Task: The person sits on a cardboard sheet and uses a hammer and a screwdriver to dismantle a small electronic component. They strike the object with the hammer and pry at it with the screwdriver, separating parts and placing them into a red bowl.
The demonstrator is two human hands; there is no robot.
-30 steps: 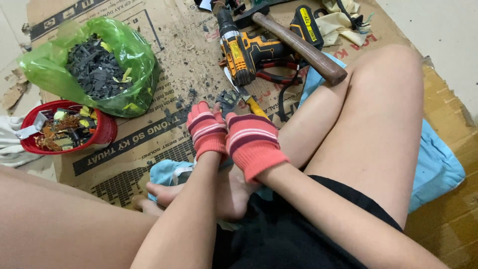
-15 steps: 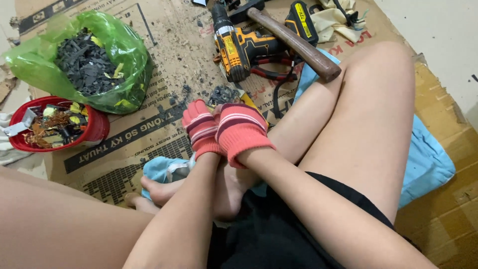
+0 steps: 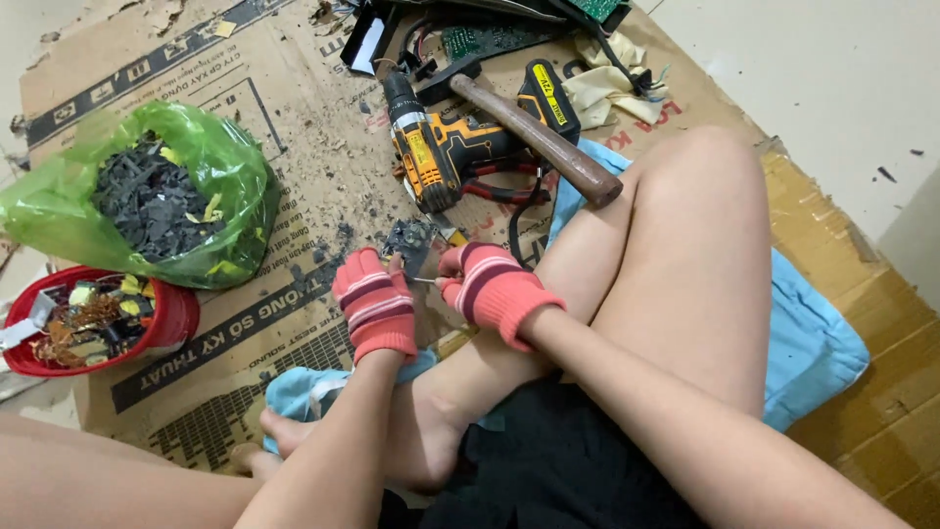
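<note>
Both my hands wear red striped fingerless gloves. My left hand (image 3: 374,302) grips a small dark electronic part (image 3: 409,238) that rests on the cardboard sheet (image 3: 294,118). My right hand (image 3: 487,286) holds a thin metal tool (image 3: 423,280) whose tip points toward the left hand, just under the part. The two hands sit close together above my crossed legs and bare foot.
A yellow and black cordless drill (image 3: 446,155) and a wooden-handled hammer (image 3: 534,137) lie just beyond the hands. A green plastic bag of dark scraps (image 3: 157,196) and a red bowl of small parts (image 3: 93,318) stand at the left. Blue cloth (image 3: 813,343) lies under my right leg.
The view has shifted so the hands now show lower and more apart; the right hand has drawn to the right, exposing the thin tool between the hands.
</note>
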